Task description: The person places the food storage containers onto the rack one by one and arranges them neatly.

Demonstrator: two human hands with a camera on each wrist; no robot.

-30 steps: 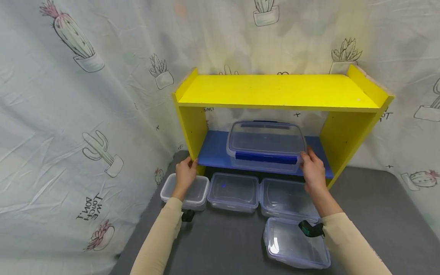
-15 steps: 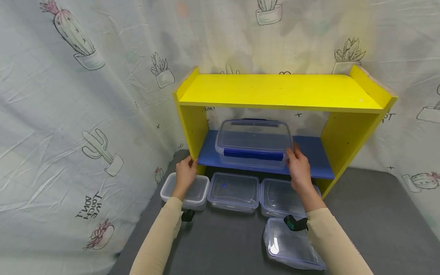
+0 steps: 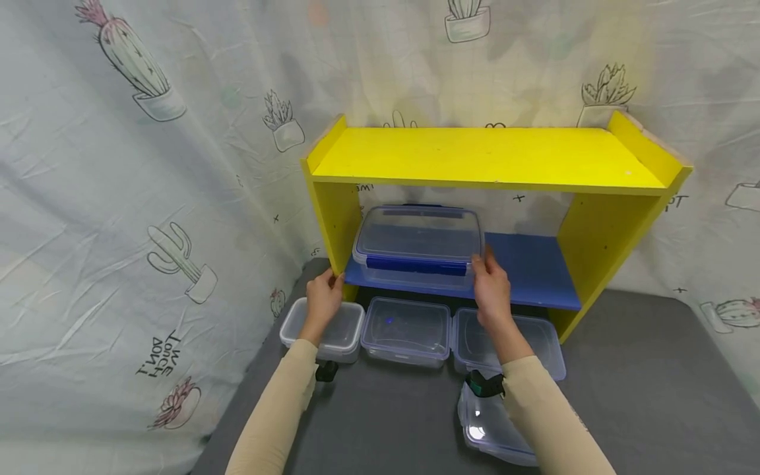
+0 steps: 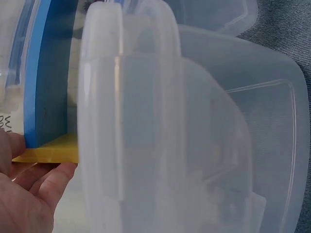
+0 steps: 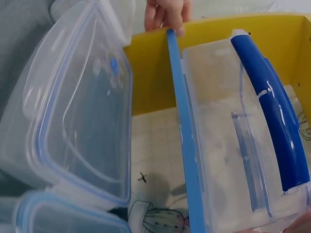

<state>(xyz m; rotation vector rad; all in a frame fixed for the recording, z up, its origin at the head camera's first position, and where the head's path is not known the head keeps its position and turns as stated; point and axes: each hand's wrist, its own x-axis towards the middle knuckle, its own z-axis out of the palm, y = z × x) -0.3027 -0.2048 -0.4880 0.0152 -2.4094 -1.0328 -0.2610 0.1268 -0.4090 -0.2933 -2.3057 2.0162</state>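
Note:
A large clear food container point(image 3: 420, 237) with a blue front clip sits on the shelf's blue board point(image 3: 525, 264), close to the left side panel. My right hand point(image 3: 493, 290) holds its right end, thumb at the front corner and fingers along the side. At the lower left of the yellow shelf point(image 3: 475, 155), my left hand point(image 3: 323, 298) grips the side panel's front edge where the blue board meets it. The left wrist view shows the thumb and fingers point(image 4: 57, 182) on either side of that yellow panel point(image 4: 58, 149). Only a bit of the right hand shows in the right wrist view.
Beneath the blue board, a white-lidded container point(image 3: 344, 330) and two clear containers stand in a row on the grey table point(image 3: 380, 415). Another clear container point(image 3: 493, 425) lies nearer, partly under the right forearm. A cactus-print curtain point(image 3: 225, 132) hangs behind and to the left.
The large container has slid left along the blue board with my right hand at its end, baring more of the board on the right. My left hand has stayed on the side panel.

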